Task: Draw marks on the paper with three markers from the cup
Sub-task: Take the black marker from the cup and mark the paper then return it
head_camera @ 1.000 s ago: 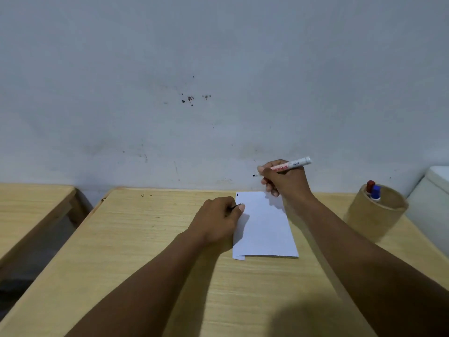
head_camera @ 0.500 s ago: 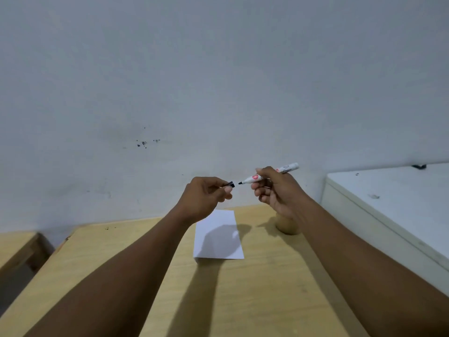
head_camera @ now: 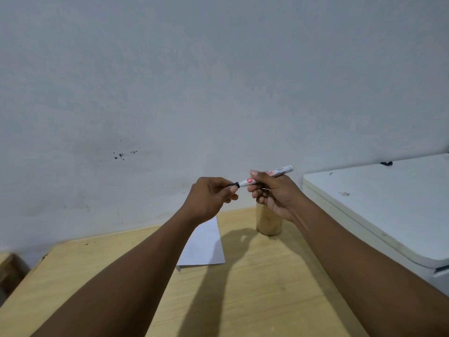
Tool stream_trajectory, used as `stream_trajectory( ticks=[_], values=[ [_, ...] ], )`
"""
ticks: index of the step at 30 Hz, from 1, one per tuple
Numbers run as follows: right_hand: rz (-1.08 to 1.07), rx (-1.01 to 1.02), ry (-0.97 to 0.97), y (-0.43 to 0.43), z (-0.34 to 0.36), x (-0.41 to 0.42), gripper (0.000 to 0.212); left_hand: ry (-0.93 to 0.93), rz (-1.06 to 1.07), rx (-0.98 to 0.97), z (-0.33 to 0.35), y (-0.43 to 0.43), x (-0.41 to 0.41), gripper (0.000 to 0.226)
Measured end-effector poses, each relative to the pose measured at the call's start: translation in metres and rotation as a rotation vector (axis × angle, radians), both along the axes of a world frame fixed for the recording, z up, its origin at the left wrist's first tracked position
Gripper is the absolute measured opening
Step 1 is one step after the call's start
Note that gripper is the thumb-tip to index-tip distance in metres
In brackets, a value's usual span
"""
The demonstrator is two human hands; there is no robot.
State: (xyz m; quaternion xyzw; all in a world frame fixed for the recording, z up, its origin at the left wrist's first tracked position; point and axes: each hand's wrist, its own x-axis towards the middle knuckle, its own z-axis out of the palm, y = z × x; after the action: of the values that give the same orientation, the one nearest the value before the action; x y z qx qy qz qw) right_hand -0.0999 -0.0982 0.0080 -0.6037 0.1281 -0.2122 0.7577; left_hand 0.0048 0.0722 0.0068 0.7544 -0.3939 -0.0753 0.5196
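Observation:
Both hands are raised above the table in front of the wall. My right hand grips a white marker with red lettering by its barrel. My left hand pinches the marker's black cap, which sits against the marker's tip end. Below them the white paper lies on the wooden table, partly hidden by my left forearm. The brown cup stands right of the paper, its top hidden behind my right hand.
A white appliance-like surface stands along the table's right side. A grey wall with small dark specks rises behind the table. A second wooden surface shows at the far left edge.
The hands lifted off the paper and came together in the air. The gap between cap and marker tip has closed. The view swung right.

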Motion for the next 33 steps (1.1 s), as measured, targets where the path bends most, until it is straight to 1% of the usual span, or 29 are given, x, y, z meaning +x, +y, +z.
stream_trajectory(
  ticks=[6, 10, 11, 13, 14, 15, 16, 19, 20, 21, 23, 25, 28, 33],
  values=[
    [0.022, 0.07, -0.034, -0.012, -0.007, 0.002, 0.023, -0.01, -0.015, 0.015, 0.004, -0.022, 0.0, 0.021],
    [0.004, 0.044, 0.014, -0.025, -0.004, 0.004, 0.027, -0.017, -0.031, 0.087, 0.014, -0.029, 0.006, 0.018],
    [-0.034, 0.042, 0.024, -0.03, -0.002, 0.004, 0.036, -0.04, -0.021, 0.111, 0.018, -0.031, 0.009, 0.017],
    [-0.172, 0.024, 0.053, -0.044, -0.001, 0.004, 0.067, -0.101, 0.02, 0.159, 0.025, -0.034, 0.015, 0.019],
    [-0.245, -0.018, 0.073, -0.052, -0.002, 0.004, 0.073, -0.133, 0.04, 0.185, 0.028, -0.035, 0.018, 0.02],
    [-0.291, -0.091, 0.094, -0.058, -0.004, 0.002, 0.072, -0.164, 0.053, 0.209, 0.031, -0.036, 0.021, 0.02],
    [-0.304, -0.198, 0.114, -0.064, -0.007, 0.001, 0.065, -0.191, 0.06, 0.23, 0.033, -0.038, 0.023, 0.02],
    [-0.203, -0.592, 0.166, -0.073, -0.019, -0.001, 0.027, -0.245, 0.055, 0.251, 0.036, -0.048, 0.026, 0.016],
    [-0.173, -0.694, 0.181, -0.075, -0.023, 0.0, 0.017, -0.255, 0.045, 0.245, 0.037, -0.053, 0.025, 0.015],
    [-0.167, -0.784, 0.205, -0.078, -0.027, 0.001, 0.011, -0.263, 0.035, 0.234, 0.037, -0.059, 0.024, 0.015],
    [-0.206, -0.944, 0.272, -0.082, -0.032, 0.004, 0.014, -0.276, 0.016, 0.203, 0.036, -0.073, 0.02, 0.016],
    [-0.237, -1.037, 0.302, -0.086, -0.035, 0.007, 0.017, -0.289, 0.007, 0.174, 0.035, -0.088, 0.016, 0.017],
    [-0.248, -1.081, 0.351, -0.088, -0.04, 0.007, 0.017, -0.295, -0.008, 0.169, 0.028, -0.105, 0.012, 0.017],
    [-0.243, -1.166, 0.499, -0.094, -0.053, 0.005, 0.017, -0.321, -0.062, 0.285, 0.007, -0.12, 0.012, 0.017]
  ],
)
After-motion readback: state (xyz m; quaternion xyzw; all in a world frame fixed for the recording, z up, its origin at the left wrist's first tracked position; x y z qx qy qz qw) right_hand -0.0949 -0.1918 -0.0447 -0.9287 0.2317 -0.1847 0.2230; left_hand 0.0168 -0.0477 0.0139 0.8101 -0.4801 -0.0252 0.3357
